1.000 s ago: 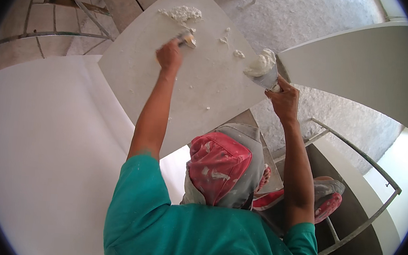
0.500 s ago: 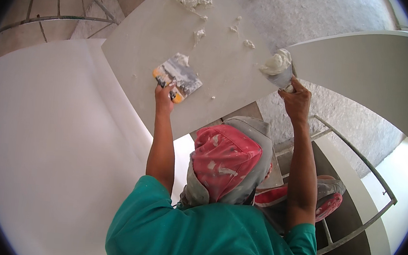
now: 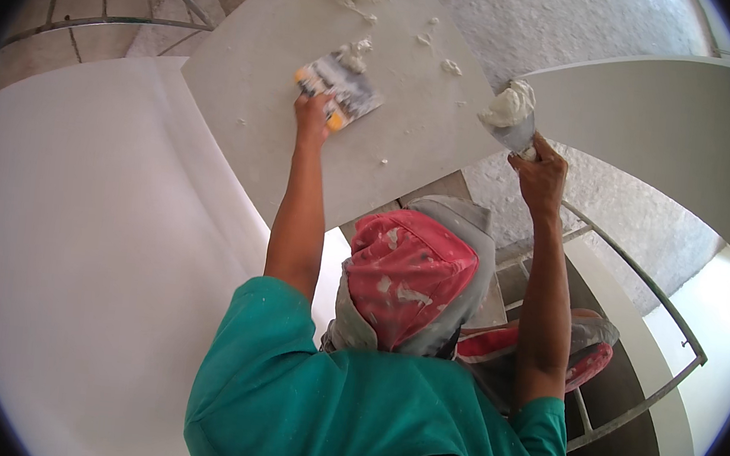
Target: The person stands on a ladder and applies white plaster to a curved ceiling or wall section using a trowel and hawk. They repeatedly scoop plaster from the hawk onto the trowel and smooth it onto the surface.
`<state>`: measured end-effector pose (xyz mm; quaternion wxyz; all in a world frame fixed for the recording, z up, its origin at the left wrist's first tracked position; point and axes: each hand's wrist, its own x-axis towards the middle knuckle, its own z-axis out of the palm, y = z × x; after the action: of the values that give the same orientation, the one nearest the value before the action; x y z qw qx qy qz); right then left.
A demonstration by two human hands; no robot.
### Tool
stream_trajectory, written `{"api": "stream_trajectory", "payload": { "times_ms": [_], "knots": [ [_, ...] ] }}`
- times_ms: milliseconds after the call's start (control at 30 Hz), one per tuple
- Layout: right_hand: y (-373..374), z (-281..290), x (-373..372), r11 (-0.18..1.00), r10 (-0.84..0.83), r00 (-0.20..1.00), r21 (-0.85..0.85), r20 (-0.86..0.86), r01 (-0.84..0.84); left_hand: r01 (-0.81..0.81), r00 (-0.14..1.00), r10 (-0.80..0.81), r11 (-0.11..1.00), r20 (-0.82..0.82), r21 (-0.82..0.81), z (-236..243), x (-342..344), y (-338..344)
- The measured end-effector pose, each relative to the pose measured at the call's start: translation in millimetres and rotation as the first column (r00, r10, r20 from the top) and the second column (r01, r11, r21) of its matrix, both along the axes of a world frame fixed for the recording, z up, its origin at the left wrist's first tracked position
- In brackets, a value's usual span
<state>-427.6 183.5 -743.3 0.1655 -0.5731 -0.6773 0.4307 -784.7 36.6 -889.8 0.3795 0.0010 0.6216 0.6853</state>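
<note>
In the head view my left hand (image 3: 313, 110) grips a wide putty knife (image 3: 351, 92) with a yellow-orange handle, its smeared blade low over a pale board (image 3: 258, 158). White paste lumps (image 3: 354, 58) lie at the blade's upper edge and farther up the board. Near the board's right corner, my right hand (image 3: 541, 178) is closed on a second metal scraper (image 3: 516, 137), loaded with a thick mound of white paste (image 3: 511, 102).
My red and grey, paint-spattered clothed legs (image 3: 409, 275) are below the board. A white curved surface (image 3: 96, 230) fills the left, a grey curved panel (image 3: 635, 113) the right. Metal frames (image 3: 670, 311) stand at right and upper left, over tiles and rough floor (image 3: 513, 24).
My left hand came down with the putty knife, turning its blade flat, then moved up toward the paste lumps. My right hand, still holding the loaded scraper, shifted slightly rightward in view.
</note>
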Motion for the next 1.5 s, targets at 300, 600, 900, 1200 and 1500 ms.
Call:
{"api": "stream_trajectory", "payload": {
  "times_ms": [300, 600, 900, 1200, 1500],
  "knots": [
    [1, -6, 10, 0.999, -0.038, 0.999, 0.027, 0.025, 0.037, 0.100, 0.994, -0.099, 0.995, 0.049, -0.012, -2, 15, 104],
    [0, -23, 8, 0.999, -0.044, 0.999, -0.002, 0.005, 0.044, 0.214, 0.976, -0.214, 0.977, 0.028, 0.028, -9, 1, 128],
    [15, -43, -26, 0.999, 0.017, 0.999, -0.030, 0.050, -0.016, 0.256, 0.966, -0.240, 0.939, -0.096, 0.231, 50, -19, 81],
    [21, -33, -95, 0.987, 0.154, 0.988, 0.045, 0.000, -0.154, 0.227, 0.939, -0.164, 0.956, -0.302, 0.187, 142, -53, 41],
    [24, 21, -117, 0.982, 0.188, 0.981, -0.027, -0.034, -0.189, 0.350, 0.485, -0.456, 0.883, -0.746, -0.312, 189, 58, 25]
  ]
}}
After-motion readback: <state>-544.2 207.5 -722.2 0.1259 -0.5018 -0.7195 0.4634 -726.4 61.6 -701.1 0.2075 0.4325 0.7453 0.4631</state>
